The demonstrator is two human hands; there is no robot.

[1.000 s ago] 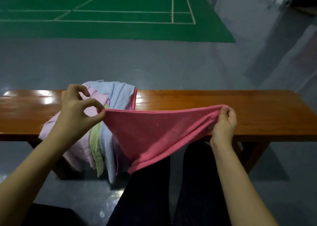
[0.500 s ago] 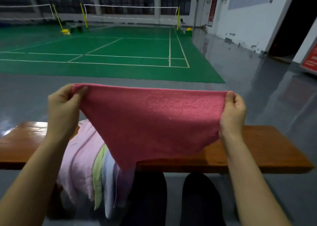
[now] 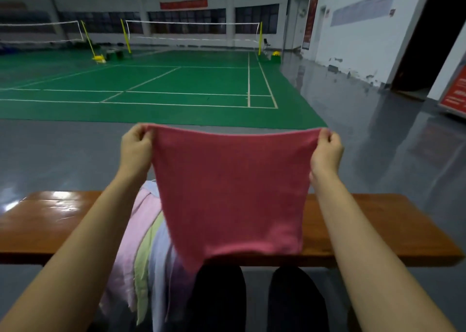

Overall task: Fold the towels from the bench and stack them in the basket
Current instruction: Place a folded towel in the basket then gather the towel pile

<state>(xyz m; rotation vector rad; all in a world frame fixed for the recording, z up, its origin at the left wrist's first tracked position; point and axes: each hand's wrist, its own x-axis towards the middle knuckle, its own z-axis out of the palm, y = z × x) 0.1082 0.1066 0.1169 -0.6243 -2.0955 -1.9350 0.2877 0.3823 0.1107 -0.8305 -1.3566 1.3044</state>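
— Fingers (image 3: 141, 136) of your left hand (image 3: 136, 150) pinch one top corner of the pink towel (image 3: 232, 193); your right hand (image 3: 326, 152) pinches the other. Is it hanging right?

— Nearly. It hangs in the air over the bench (image 3: 365, 225), lower edge slanting down to the left. Keep both pinches tight and level, then bring the corners together.

— And the rest?

— Your pile of towels (image 3: 148, 236) drapes over the bench's near edge, left of centre. No basket in sight.

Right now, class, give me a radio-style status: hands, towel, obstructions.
Left hand and right hand pinch the pink towel by its top corners. Hanging spread above the bench. Unfolded pile at left. Basket not visible.
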